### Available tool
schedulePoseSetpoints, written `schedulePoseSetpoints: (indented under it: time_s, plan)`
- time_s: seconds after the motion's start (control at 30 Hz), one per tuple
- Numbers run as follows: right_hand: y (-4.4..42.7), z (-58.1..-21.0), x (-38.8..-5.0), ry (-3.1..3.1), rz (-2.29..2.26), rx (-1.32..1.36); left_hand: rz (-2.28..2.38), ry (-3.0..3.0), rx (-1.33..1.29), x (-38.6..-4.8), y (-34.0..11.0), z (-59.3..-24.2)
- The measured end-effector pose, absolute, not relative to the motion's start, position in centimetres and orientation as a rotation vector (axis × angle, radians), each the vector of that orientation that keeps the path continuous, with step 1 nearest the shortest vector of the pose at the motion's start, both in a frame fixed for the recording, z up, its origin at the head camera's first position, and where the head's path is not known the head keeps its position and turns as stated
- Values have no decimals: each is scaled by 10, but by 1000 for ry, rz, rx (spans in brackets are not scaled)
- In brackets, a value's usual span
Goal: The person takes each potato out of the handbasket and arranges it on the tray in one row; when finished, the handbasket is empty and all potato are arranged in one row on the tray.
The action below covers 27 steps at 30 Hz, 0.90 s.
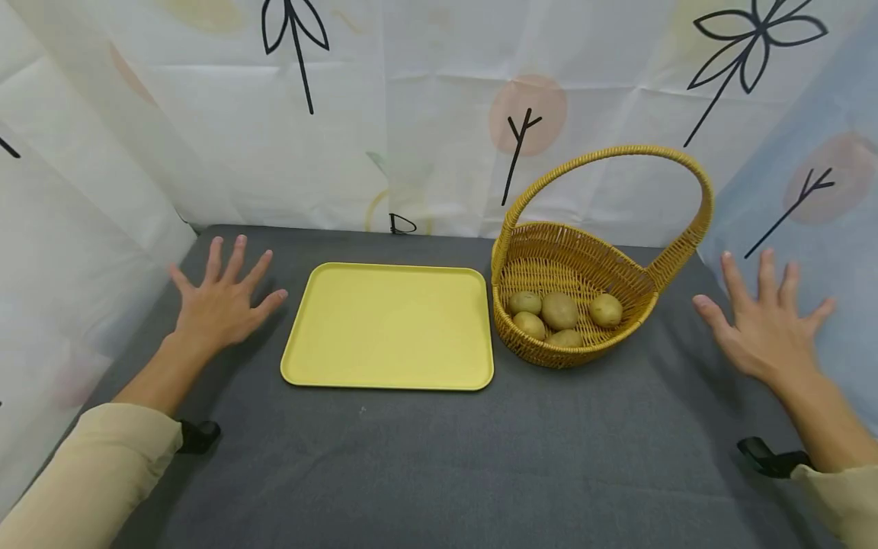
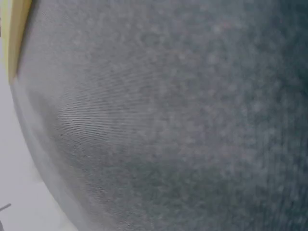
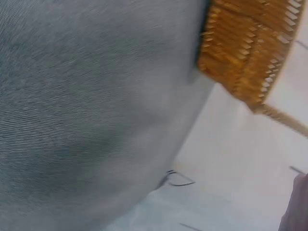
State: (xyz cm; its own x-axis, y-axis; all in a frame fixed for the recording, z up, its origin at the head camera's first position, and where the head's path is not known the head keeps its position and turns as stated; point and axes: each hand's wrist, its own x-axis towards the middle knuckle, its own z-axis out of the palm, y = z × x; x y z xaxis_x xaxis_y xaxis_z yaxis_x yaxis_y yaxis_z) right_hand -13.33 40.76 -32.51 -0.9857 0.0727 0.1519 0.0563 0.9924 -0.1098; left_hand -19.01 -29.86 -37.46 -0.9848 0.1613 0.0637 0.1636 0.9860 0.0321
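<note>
My left hand [image 1: 219, 305], its fingers spread and straight, is left of a yellow rectangular tray [image 1: 387, 326] and holds nothing. On the far right, my right hand [image 1: 771, 332] is spread in the same way, apart from a woven basket [image 1: 576, 252] with a tall arched handle. Several potatoes [image 1: 559, 311] lie in the bottom of the basket, which stands just right of the tray. In the left wrist view, a corner of the tray [image 2: 15, 33] shows. The basket's side [image 3: 245, 48] appears in the right wrist view.
A dark grey cloth [image 1: 425, 465] covers the table. White printed curtains [image 1: 439, 114] stand behind it and on both sides. A black strap [image 1: 199, 436] is on the left wrist, and another strap [image 1: 775, 460] is on the right one.
</note>
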Motion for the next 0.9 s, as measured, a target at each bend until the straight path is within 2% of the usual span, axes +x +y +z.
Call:
schedulePoseSetpoints:
  time_s: [0.33,0.53,0.7,0.9]
  plan:
    - [373,-291,-118,-2866,110,79,38,-3118,-424,-186,-287,-368]
    - [349,-284,-118,-2799,64,474,60,-3209,-579,-186,-281,-369]
    - [332,-284,-129,-2806,236,723,-27,-3274,-674,-188,-279,-371]
    - [318,-278,-147,-3040,709,678,-125,-3305,-740,-189,-277,-370]
